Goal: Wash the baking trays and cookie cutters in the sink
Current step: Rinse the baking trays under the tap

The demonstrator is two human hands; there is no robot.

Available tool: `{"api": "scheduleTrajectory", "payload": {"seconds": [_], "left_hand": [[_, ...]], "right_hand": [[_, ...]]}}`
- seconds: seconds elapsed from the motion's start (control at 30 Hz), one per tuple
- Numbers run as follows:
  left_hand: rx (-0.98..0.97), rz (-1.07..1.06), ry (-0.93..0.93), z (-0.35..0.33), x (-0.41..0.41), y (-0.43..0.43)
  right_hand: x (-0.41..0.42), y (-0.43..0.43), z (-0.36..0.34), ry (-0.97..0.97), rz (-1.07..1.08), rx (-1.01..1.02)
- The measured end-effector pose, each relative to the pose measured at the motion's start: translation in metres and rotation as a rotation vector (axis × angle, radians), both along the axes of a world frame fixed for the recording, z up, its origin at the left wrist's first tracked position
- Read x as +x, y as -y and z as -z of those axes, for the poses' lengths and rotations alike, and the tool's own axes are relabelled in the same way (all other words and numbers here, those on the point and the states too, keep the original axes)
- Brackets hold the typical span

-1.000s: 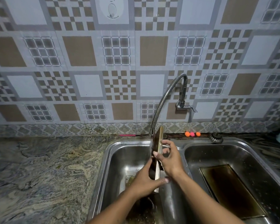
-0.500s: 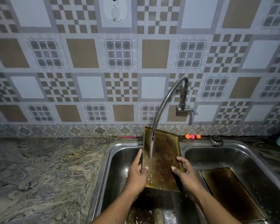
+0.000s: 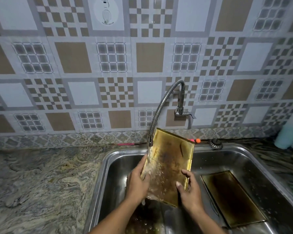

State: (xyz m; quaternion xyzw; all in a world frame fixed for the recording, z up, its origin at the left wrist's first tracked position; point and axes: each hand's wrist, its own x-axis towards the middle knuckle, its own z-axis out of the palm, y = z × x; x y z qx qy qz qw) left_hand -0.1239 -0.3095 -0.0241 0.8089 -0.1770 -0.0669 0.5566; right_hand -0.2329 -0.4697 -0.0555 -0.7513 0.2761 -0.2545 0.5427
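Note:
A gold baking tray (image 3: pixel 172 159) with dark burnt stains stands tilted over the left basin, its face toward me. Water from the flexible steel tap (image 3: pixel 159 112) runs onto its upper left part and splashes down. My left hand (image 3: pixel 137 181) grips the tray's left edge. My right hand (image 3: pixel 190 191) holds its lower right edge. A second stained gold tray (image 3: pixel 232 198) lies flat in the right basin. No cookie cutters are visible.
The double steel sink (image 3: pixel 105 168) sits in a marbled stone counter (image 3: pixel 41 183). A drain plug (image 3: pixel 215 143), small orange balls (image 3: pixel 197 141) and a pink stick (image 3: pixel 125 144) lie along the back ledge. Pale bottles (image 3: pixel 287 137) and green items stand at the right edge.
The tray turned from edge-on to facing me and now leans further right under the stream. My hands slid lower along its two side edges.

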Motion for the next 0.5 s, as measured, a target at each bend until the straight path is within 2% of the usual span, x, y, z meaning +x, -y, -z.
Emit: {"api": "scheduleTrajectory", "payload": {"seconds": [0.07, 0.17, 0.27, 0.37, 0.5], "left_hand": [[0.004, 0.033, -0.002, 0.006, 0.008, -0.004], [-0.066, 0.026, -0.220, 0.021, 0.015, -0.006], [-0.063, 0.011, -0.353, 0.031, 0.011, 0.005], [-0.164, 0.036, -0.458, 0.027, -0.001, 0.029], [-0.222, 0.095, -0.497, 0.017, -0.017, 0.067]], "right_hand": [[0.001, 0.000, -0.003, 0.014, -0.014, -0.006], [0.005, 0.003, -0.021, 0.038, -0.078, -0.113], [0.001, 0.008, -0.043, 0.065, -0.132, -0.372], [-0.014, 0.016, -0.056, 0.076, -0.165, -0.600], [-0.044, 0.040, -0.062, -0.020, -0.149, -0.852]]}}
